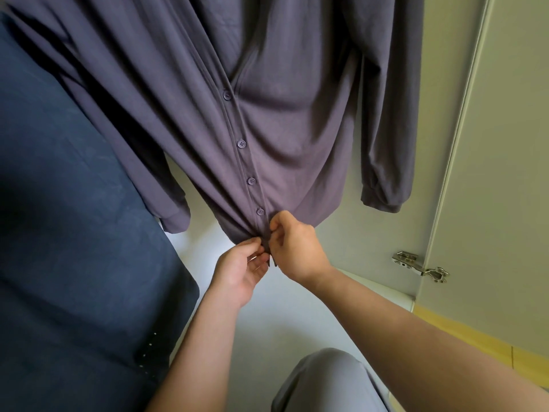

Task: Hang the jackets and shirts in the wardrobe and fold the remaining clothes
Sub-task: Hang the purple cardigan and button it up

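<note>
A purple-grey button-front cardigan [208, 99] hangs inside the wardrobe, its sleeves dangling on both sides. Several buttons down its front placket are fastened. My left hand [240, 269] pinches the bottom hem at the placket from the left. My right hand [294, 248] pinches the same hem from the right, just below the lowest visible button [260, 211]. The hanger and rail are out of view above.
A dark blue garment [68, 248] hangs at the left, close against the cardigan. The open wardrobe door [505, 173] stands at the right, with a metal hinge [420, 264] at the cabinet side. The white wardrobe floor [267, 316] lies below; my grey-clad knee [323, 382] shows at the bottom.
</note>
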### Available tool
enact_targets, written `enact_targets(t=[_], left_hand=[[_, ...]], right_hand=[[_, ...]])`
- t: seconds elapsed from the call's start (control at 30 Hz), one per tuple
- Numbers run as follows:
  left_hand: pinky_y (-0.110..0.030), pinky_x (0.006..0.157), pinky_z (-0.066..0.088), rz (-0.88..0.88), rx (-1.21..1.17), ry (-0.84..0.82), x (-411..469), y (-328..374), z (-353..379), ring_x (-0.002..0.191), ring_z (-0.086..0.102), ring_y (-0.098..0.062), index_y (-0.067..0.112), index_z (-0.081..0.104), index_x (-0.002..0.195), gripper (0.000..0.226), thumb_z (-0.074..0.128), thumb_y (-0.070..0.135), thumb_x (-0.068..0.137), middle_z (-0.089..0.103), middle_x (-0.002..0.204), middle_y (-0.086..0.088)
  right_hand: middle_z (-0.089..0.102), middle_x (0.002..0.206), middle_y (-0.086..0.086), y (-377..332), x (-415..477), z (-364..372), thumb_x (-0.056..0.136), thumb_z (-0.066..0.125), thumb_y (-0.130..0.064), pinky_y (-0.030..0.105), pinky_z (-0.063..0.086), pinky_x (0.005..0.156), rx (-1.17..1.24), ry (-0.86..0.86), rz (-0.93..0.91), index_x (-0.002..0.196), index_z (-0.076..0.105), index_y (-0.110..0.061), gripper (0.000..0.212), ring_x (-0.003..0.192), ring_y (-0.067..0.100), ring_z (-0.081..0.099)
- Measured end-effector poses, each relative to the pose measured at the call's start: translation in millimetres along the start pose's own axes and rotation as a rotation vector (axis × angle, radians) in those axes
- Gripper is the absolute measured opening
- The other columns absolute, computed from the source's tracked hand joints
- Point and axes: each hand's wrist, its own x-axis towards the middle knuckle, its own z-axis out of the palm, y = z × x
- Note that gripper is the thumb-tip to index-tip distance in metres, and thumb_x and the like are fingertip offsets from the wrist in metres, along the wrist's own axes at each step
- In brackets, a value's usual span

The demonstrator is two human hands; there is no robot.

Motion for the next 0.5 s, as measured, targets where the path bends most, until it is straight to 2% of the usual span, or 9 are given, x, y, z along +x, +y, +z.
enact_targets(t=[0.03,0.1,0.2,0.3,0.37,0.43,0.5], left_hand=[[-0.024,0.060,0.052,-0.043,-0.035,0.016,1,2,1,0.060,0.062,-0.014,0.010,0.069,0.092,0.007,0.064,0.011,0.096,0.067,0.070,0.000],[-0.024,0.059,0.049,-0.023,0.016,0.031,2,6,3,0.057,0.060,-0.013,0.012,0.069,0.087,0.009,0.065,0.013,0.095,0.066,0.065,0.002],[-0.025,0.058,0.047,0.174,0.276,0.042,1,15,8,0.057,0.061,-0.013,0.018,0.073,0.075,0.022,0.063,0.013,0.093,0.068,0.068,0.002],[-0.025,0.055,0.050,0.343,0.492,0.102,0,26,22,0.059,0.065,-0.012,0.018,0.073,0.090,0.012,0.062,0.013,0.093,0.073,0.075,0.001],[-0.033,0.066,0.057,0.404,0.540,0.129,-1,39,34,0.070,0.070,-0.020,0.017,0.068,0.103,0.013,0.064,0.013,0.092,0.075,0.081,-0.002],[-0.043,0.078,0.060,0.464,0.568,0.140,-2,57,47,0.084,0.073,-0.026,0.019,0.066,0.106,0.016,0.066,0.016,0.090,0.076,0.089,-0.002],[-0.038,0.078,0.058,0.558,0.571,0.155,-4,81,61,0.086,0.073,-0.019,0.024,0.067,0.100,0.013,0.068,0.019,0.088,0.075,0.086,0.004]], right_hand=[[0.061,0.072,-0.001,0,0,0,0.088,0.053,-0.001,0.027,0.041,0.060,-0.002,0.020,-0.012,0.098,0.057,-0.009,0.014,0.065,0.025,0.055],[0.063,0.079,0.001,2,-2,-1,0.093,0.050,-0.004,0.024,0.037,0.062,0.000,0.046,-0.002,0.102,0.058,-0.009,0.012,0.067,0.023,0.053],[0.065,0.080,0.003,0,0,-5,0.095,0.047,-0.007,0.027,0.038,0.063,-0.029,0.021,0.025,0.102,0.055,-0.015,0.013,0.067,0.024,0.053],[0.061,0.069,-0.010,-12,10,-15,0.094,0.046,-0.010,0.027,0.040,0.062,-0.080,0.007,0.052,0.096,0.048,-0.026,0.016,0.066,0.018,0.056],[0.061,0.071,-0.011,-24,21,-26,0.092,0.048,-0.011,0.028,0.040,0.063,-0.114,0.022,0.030,0.095,0.048,-0.025,0.014,0.071,0.019,0.055],[0.063,0.085,-0.006,-38,34,-40,0.092,0.050,-0.012,0.028,0.038,0.066,-0.152,0.044,-0.007,0.099,0.052,-0.022,0.012,0.077,0.020,0.055],[0.065,0.097,-0.001,-55,51,-58,0.090,0.053,-0.013,0.029,0.037,0.068,-0.200,0.077,-0.055,0.101,0.054,-0.019,0.012,0.086,0.024,0.058]])
